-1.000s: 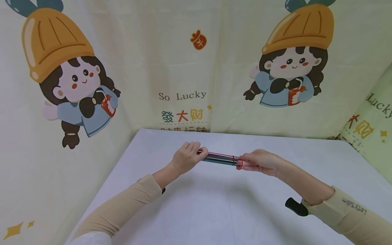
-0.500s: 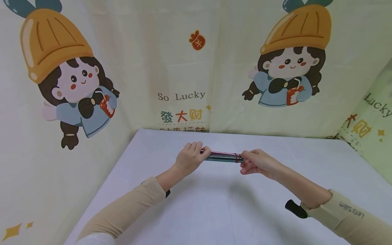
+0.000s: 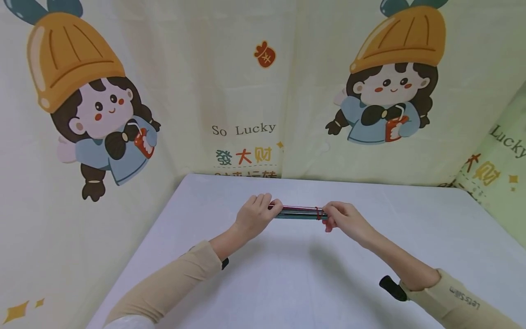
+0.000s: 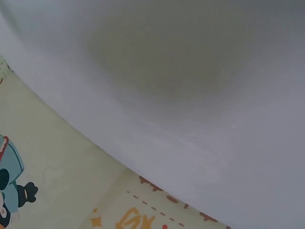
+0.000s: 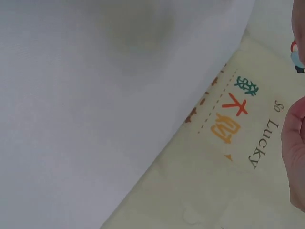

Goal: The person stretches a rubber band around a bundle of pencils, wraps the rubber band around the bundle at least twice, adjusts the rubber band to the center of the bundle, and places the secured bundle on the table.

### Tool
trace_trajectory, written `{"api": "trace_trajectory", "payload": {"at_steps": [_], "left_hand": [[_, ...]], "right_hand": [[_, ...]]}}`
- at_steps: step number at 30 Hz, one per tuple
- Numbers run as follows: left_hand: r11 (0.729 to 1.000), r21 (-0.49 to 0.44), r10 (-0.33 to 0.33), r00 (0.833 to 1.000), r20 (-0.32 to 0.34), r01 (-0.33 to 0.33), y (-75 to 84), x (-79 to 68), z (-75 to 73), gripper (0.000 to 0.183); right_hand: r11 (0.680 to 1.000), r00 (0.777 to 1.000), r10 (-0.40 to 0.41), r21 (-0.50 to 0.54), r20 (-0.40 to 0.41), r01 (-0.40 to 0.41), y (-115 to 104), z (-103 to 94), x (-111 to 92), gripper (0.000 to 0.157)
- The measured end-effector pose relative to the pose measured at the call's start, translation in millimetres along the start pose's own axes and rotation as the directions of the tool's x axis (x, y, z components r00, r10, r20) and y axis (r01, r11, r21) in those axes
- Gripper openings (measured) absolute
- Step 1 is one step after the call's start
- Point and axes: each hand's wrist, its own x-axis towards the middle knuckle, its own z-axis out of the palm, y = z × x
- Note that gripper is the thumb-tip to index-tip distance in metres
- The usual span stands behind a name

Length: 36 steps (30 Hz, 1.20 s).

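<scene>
Bundle: while both my hands have an end of it, the bundle of slim rods (image 3: 297, 213) spans the gap between them, apparently above the table (image 3: 287, 283), judging by the shadows.
Long axis: side to side across my front, close to level; dark, teal and reddish rods side by side.
Left hand: my left hand (image 3: 255, 212) grips the left end, fingers curled over it and hiding the tips.
Right hand: my right hand (image 3: 347, 219) has thumb and forefinger pinched at the right end; whether a strand of band is caught as well, I cannot tell.
Red band: the red band (image 3: 318, 213) crosses the rods just beside my right fingertips, well apart from my left hand.
Key relation: right hand is the nearer to the band; I judge work there to turn on sliding along the axis, with the left grip as anchor.
Wrist views: left one gives tabletop and printed backdrop (image 4: 62, 157); right one catches part of a hand at its edge, no rods.
</scene>
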Motion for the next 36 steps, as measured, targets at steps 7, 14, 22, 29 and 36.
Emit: {"api": "trace_trajectory", "payload": {"at_steps": [7, 14, 22, 29, 36], "left_hand": [[1.0, -0.005, 0.016, 0.999, -0.045, -0.017, -0.8, -5.2, 3.0, 0.004], [0.999, -0.029, 0.013, 0.994, -0.112, -0.016, -1.0, -4.7, 5.6, 0.016], [0.996, -0.072, 0.037, 0.995, -0.093, -0.044, -0.7, -5.4, 4.3, 0.018], [0.993, -0.102, 0.04, 0.994, -0.106, -0.051, -1.5, -7.3, 3.6, 0.022], [0.995, -0.082, 0.044, 0.988, -0.146, -0.056, -4.2, -8.9, 4.3, 0.022]], "right_hand": [[0.982, 0.985, 0.017, 0.183, 0.169, -0.048, 4.5, -5.6, 5.0, 0.033], [0.974, 0.932, -0.027, 0.22, 0.363, -0.057, 7.0, -19.3, 11.8, 0.029], [0.979, 0.858, -0.038, 0.192, 0.512, -0.071, 4.1, -30.0, 13.3, 0.028], [0.98, 0.805, -0.095, 0.196, 0.585, -0.027, 0.2, -35.9, 12.9, 0.028], [0.987, 0.876, -0.129, -0.021, 0.464, 0.157, -5.3, -33.8, 9.0, 0.022]]}}
